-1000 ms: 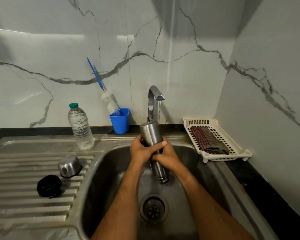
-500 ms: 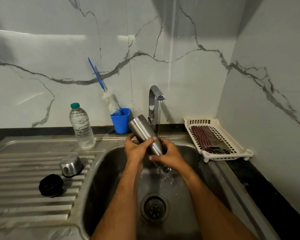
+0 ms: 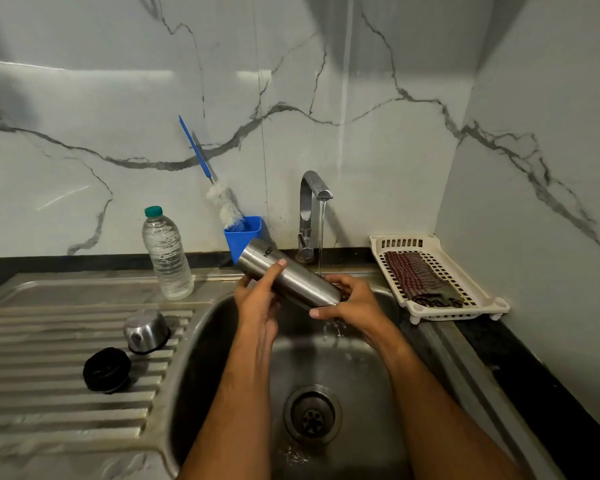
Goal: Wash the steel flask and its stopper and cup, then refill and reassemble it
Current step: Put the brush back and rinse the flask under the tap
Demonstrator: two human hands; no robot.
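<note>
The left hand point(image 3: 257, 299) and the right hand point(image 3: 352, 303) both grip the flask point(image 3: 288, 277) at the centre of the frame, over the sink point(image 3: 201, 358), tilted with its mouth end low under the tap point(image 3: 312, 202), which runs. The rinse seems to be in progress. The cup point(image 3: 146, 330) and the stopper point(image 3: 106, 369) wait at lower left, apparently unwashed. Refilling and reassembly are not yet done.

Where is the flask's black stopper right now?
In the head view, the black stopper lies at left on the ribbed draining board, just in front of the upturned steel cup.
</note>
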